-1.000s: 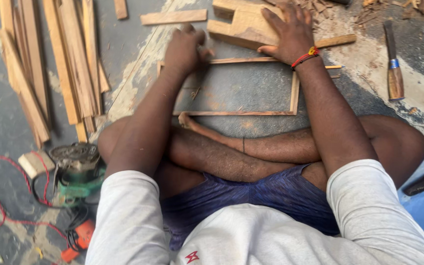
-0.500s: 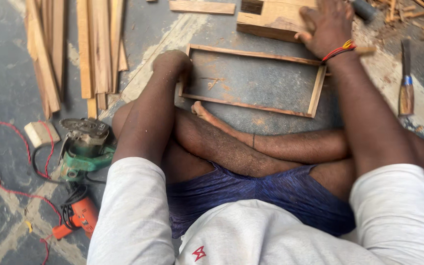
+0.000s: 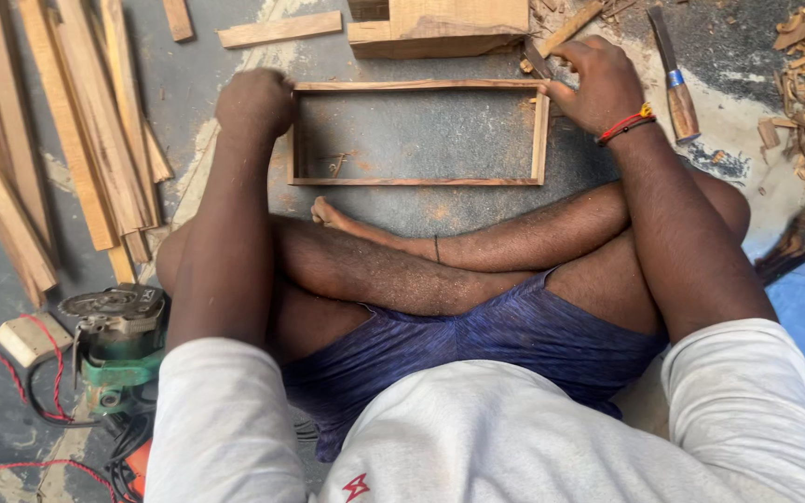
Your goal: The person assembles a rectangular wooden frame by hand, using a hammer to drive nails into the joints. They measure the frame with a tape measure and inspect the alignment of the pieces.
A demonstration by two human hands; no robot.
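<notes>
**Woodworker steadies frame on workshop floor**

A rectangular wooden frame lies flat on the dusty concrete floor, its long axis running left to right, just beyond the seated person's crossed legs. The left hand, curled into a fist, presses at the frame's far-left corner. The right hand, fingers bent, grips the far-right corner. A chisel rests right of it. Wooden slats lie at left; a green power saw sits near left.
</notes>
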